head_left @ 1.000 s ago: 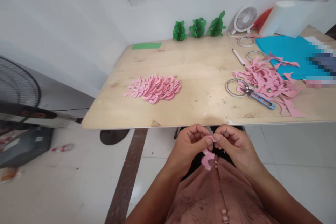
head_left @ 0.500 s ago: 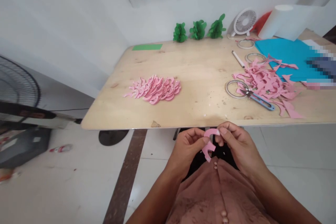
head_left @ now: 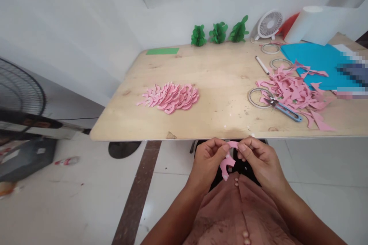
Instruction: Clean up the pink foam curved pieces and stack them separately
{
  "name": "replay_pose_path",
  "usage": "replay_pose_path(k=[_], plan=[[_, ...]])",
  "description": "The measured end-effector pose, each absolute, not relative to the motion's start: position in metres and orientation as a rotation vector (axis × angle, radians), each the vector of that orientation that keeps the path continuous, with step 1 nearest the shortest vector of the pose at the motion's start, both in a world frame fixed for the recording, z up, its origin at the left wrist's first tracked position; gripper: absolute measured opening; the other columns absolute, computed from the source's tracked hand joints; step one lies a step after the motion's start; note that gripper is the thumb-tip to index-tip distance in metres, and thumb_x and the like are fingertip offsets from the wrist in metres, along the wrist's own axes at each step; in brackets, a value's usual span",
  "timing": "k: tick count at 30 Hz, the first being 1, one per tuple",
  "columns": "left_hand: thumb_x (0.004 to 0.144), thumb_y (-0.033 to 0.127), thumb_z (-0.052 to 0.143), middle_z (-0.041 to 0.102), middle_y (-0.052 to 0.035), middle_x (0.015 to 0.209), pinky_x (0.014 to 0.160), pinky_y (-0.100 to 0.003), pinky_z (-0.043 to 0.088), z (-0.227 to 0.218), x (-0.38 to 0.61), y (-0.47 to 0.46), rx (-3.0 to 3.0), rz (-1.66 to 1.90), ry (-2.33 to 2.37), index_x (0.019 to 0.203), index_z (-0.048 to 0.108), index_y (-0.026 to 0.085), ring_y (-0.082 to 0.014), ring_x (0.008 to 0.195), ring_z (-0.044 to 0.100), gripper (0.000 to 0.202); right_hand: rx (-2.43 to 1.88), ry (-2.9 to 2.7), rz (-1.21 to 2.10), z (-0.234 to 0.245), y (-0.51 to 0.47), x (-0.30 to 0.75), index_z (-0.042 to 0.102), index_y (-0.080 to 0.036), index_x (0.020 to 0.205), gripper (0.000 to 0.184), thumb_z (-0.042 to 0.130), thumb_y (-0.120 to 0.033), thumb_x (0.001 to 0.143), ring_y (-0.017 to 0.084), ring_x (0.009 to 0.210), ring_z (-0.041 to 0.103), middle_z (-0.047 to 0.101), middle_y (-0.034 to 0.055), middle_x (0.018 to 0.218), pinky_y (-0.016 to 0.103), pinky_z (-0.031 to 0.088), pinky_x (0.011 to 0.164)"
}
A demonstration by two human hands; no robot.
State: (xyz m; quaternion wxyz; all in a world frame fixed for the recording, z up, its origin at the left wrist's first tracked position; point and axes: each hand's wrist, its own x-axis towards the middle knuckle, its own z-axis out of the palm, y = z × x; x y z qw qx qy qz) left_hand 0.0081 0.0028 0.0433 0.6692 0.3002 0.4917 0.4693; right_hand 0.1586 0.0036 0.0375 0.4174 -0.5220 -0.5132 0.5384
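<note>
A curved pink paper cutout is held in front of my lap, just off the table's near edge. My left hand pinches its upper left part between thumb and fingers. At the upper right end, my right hand is closed on the same cutout. Its lower part hangs free below my left thumb; the gripped spots are hidden by my fingers. A heap of similar pink curved cutouts lies on the wooden table, ahead and to the left.
Pink paper scraps lie on the right with blue-handled thread snips, tape rolls and a white marker. Blue sheets, a small fan and green paper shapes stand or lie farther back. A floor fan is left.
My right fingers have slid inward along the cutout, closer to my left hand, covering its upper right end. The view has shifted slightly.
</note>
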Motion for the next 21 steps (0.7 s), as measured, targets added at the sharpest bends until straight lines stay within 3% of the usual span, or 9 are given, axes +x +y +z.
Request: replay_pose_path(k=[6,11,16,21], plan=[[0.077,0.035,0.067,0.060,0.0029,0.054,0.038,-0.018,0.031,0.0425,0.0037,0.0019,0.886,0.988,1.168,0.071,0.061,0.015,-0.0061,0.036,0.044,0.021,-1.156,-1.258,1.508,0.0343,0.0071,0.1650,0.063,-0.019,0.075,0.034,0.050,-0.047,0.090,0.014,0.062,0.055,0.061,0.0019,0.068,0.024,0.045,0.058],[0.077,0.032,0.066,0.058,0.0024,0.054,0.042,-0.018,0.036,0.0436,0.0035,0.0015,1.002,0.984,1.245,0.068,0.063,0.014,-0.0064,0.041,0.046,0.020,-1.379,-1.427,1.367,0.0335,0.0092,0.1627,0.060,-0.019,0.066,0.031,0.060,-0.044,0.084,0.012,0.054,0.051,0.056,-0.0012,0.058,0.022,0.041,0.050],[0.076,0.031,0.068,0.065,-0.0021,0.063,0.050,-0.019,0.042,0.0423,0.0023,-0.0017,0.974,0.958,1.190,0.077,0.068,0.014,-0.0111,0.057,0.056,0.017,-1.427,-1.382,1.272,0.0349,0.0079,0.1602,0.062,-0.019,0.066,0.028,0.062,-0.042,0.082,0.013,0.055,0.053,0.058,-0.0010,0.059,0.022,0.043,0.050],[0.073,0.031,0.070,0.065,-0.0023,0.061,0.049,-0.019,0.039,0.0414,0.0003,-0.0034,0.868,0.939,1.176,0.071,0.068,0.014,-0.0111,0.056,0.055,0.017,-1.425,-1.306,1.321,0.0333,0.0066,0.1604,0.064,-0.018,0.067,0.023,0.063,-0.038,0.080,0.013,0.056,0.055,0.061,0.0000,0.061,0.022,0.045,0.051]])
